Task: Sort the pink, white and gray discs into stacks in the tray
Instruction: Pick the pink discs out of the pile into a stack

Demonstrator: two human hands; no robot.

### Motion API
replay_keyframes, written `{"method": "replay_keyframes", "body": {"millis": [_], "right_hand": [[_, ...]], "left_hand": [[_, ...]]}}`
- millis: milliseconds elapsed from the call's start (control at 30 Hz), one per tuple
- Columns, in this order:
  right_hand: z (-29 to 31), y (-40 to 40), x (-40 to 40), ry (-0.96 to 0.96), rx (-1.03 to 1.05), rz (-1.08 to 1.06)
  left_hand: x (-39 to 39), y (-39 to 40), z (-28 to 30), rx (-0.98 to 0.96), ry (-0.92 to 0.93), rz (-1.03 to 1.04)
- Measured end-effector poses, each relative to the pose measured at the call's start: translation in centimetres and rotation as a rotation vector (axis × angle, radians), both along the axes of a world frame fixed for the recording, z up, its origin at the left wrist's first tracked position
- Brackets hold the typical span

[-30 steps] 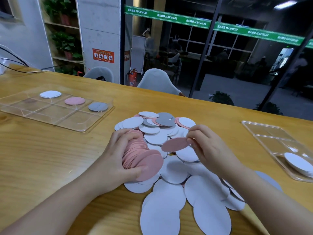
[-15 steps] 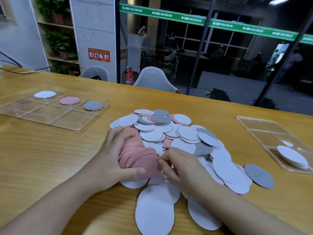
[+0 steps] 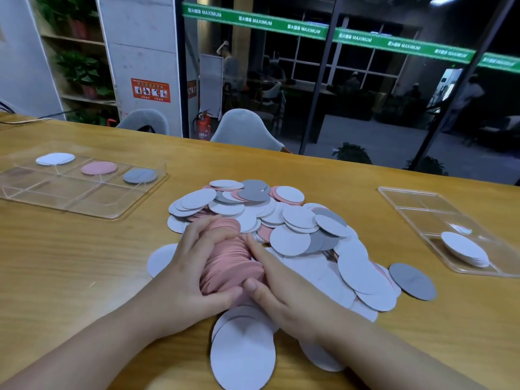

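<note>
Clearly the sorting has barely got under way. Nearest the person, a few white discs (image 3: 242, 353) lie overlapped on the wooden table (image 3: 64, 263), spilling toward the near edge. Just beyond them both hands are drawn together around one thing: the left hand (image 3: 183, 277) has its fingers curled over the left side of a thick bundle of pink discs (image 3: 229, 261), and the right hand (image 3: 277, 288) presses in from the right, thumb against the near end, fingers lying along the side. I take it the person is squaring up the gathered pinks before carrying them off, though none of that bundle has reached a tray yet.

Behind and to the right of the hands sits the main pile (image 3: 281, 220), a loose mix of white, gray and pink, with a lone gray disc (image 3: 412, 281) lying off its right edge. That heap is most of the job left.

Farther out on the left, the clear tray (image 3: 84, 204) holds what looks like only starters in its far row: white (image 3: 55, 159), pink (image 3: 99, 168) and gray (image 3: 139, 175), each in its own compartment. Its near compartments appear bare. On the right a second clear tray (image 3: 408, 204) carries a low stack of white discs (image 3: 464, 249) at its near end.
</note>
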State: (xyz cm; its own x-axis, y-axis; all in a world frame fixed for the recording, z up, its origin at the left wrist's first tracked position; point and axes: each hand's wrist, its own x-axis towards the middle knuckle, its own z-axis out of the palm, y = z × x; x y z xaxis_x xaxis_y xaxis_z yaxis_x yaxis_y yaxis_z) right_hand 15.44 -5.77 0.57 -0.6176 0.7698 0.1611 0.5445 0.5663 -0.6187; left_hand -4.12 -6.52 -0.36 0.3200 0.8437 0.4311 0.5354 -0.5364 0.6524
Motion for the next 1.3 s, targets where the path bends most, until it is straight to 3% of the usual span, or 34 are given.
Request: {"method": "replay_keyframes", "body": {"millis": [300, 433, 667, 967, 1300], "right_hand": [[1.4, 0.7, 0.6, -0.031, 0.010, 0.076], [2.4, 3.0, 1.9, -0.020, 0.081, -0.119], [3.6, 11.4, 3.9, -0.226, 0.350, -0.430], [3.8, 20.8, 2.3, -0.464, 0.084, -0.451], [5.1, 23.9, 2.4, -0.820, -0.200, -0.422]], "left_hand": [[-0.1, 0.1, 0.0, -0.015, 0.034, -0.005], [-0.2, 0.0, 0.4, -0.011, 0.009, 0.005], [-0.9, 1.0, 0.6, 0.024, -0.073, 0.063], [-1.1, 1.9, -0.1, -0.022, -0.063, 0.049], [-1.4, 2.3, -0.2, -0.028, -0.072, 0.039]]}}
